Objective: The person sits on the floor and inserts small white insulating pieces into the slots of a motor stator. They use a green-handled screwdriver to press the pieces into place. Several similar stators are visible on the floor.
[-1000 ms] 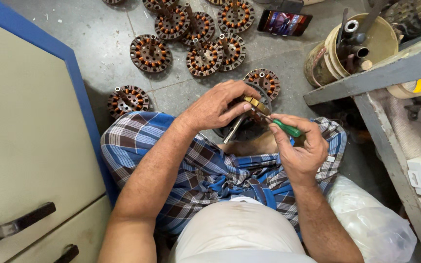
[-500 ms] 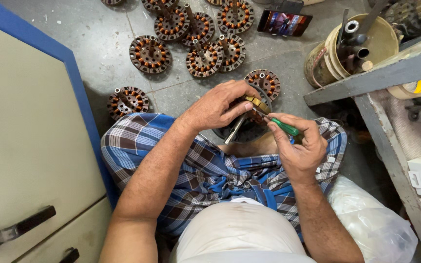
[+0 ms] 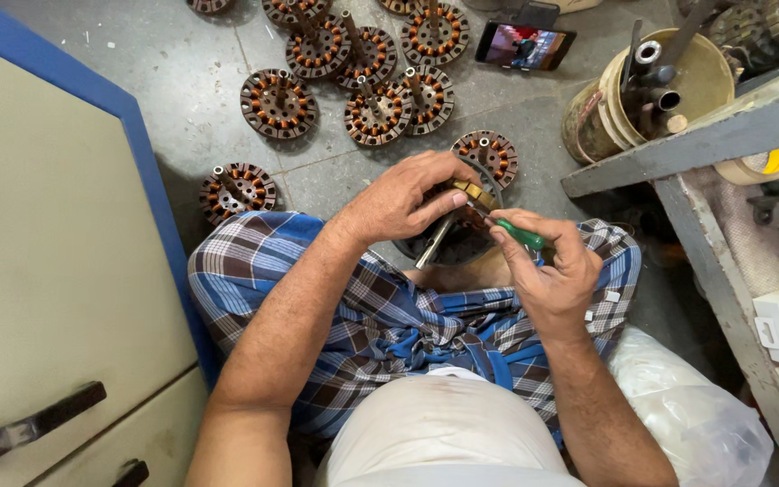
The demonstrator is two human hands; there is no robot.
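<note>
**One stator in hand, ten more on the floor**

Seated on the grey floor (image 3: 182, 81), working over the lap. Left hand (image 3: 398, 198) clamped over the top of a fan-motor stator (image 3: 448, 239) held just above the knees, fingers curled round a yellowish-brown piece at its upper edge. Right hand (image 3: 552, 271) closed on a green-handled screwdriver (image 3: 523, 236), tip driven into the stator just beside the left fingers. Shaft of the stator sloping down toward the body.

Judged as mid-way through this one piece: tool engaged, part not yet set down. Whether the winding is finished, impossible to tell; hand hides it.

Beyond the held stator, about ten more copper-wound stators (image 3: 371, 68) spread on the floor, one (image 3: 487, 155) just past it. Worked or waiting: cannot tell. Further off, a phone (image 3: 525, 45); right of the stator, a bucket of tools (image 3: 651, 90).
</note>
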